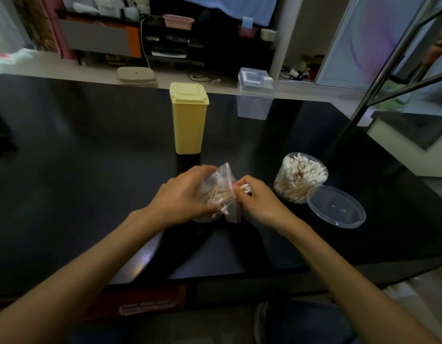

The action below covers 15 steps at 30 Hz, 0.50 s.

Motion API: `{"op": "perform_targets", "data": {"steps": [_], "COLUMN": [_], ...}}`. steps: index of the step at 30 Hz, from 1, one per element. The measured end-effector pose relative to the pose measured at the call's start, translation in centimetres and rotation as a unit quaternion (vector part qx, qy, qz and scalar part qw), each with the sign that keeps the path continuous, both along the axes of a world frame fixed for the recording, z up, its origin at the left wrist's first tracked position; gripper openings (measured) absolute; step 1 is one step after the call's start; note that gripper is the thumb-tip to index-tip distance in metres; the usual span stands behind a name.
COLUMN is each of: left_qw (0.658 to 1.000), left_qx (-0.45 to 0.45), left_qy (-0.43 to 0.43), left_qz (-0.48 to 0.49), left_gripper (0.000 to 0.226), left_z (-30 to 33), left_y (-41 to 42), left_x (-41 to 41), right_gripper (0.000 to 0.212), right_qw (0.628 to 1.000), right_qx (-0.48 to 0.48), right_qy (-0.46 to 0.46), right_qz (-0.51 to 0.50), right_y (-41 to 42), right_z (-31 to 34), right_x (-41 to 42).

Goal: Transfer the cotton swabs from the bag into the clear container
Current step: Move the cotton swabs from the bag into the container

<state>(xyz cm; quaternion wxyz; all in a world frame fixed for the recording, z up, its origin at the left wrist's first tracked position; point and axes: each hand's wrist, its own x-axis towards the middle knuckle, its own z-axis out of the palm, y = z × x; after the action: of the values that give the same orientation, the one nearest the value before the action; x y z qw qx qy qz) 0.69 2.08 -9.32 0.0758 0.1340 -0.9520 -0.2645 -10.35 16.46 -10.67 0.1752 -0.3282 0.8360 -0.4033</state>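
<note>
Plastics on a glossy black table (pixel 90 170)

Crinkled clear plastic zip bag (pixel 216 184), wooden-stemmed cotton swabs (pixel 246 187), smooth clear plastic round container (pixel 300 178), matt yellow plastic bin (pixel 188 120).

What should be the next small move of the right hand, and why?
Probably carry the pinched swabs to the right and drop them into the open container. The right hand already pinches a few swabs at the mouth of the bag, which the left hand holds. The container stands close by, with its lid off, leaning against it.
</note>
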Motion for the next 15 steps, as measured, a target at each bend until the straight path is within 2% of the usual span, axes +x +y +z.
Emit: {"op": "perform_targets", "data": {"steps": [4,6,10,15], "left_qw": [0.999,1.0,0.999,0.998], "left_qx": [0.015,0.002,-0.015,0.024], "left_qy": [-0.007,0.003,0.041,0.05], "left_qz": [-0.027,-0.026,-0.003,0.003], "left_gripper": [0.103,0.106,0.094,0.074], "left_z": [-0.3,-0.7,-1.3,-1.7], "left_y": [0.7,1.1,1.4,1.3], "left_x": [0.0,-0.1,-0.1,-0.3], "right_gripper": [0.023,0.019,0.017,0.019], "right_qw": [0.998,0.996,0.992,0.993], "right_qx": [-0.002,-0.011,-0.025,-0.037], "right_qy": [-0.041,-0.056,-0.058,-0.082], "right_qz": [-0.043,-0.075,-0.106,-0.082], "right_y": [-0.8,-1.2,-1.5,-1.4], "right_z": [-0.9,-1.2,-1.3,-0.9], "right_x": [0.5,0.9,1.6,1.9]}}
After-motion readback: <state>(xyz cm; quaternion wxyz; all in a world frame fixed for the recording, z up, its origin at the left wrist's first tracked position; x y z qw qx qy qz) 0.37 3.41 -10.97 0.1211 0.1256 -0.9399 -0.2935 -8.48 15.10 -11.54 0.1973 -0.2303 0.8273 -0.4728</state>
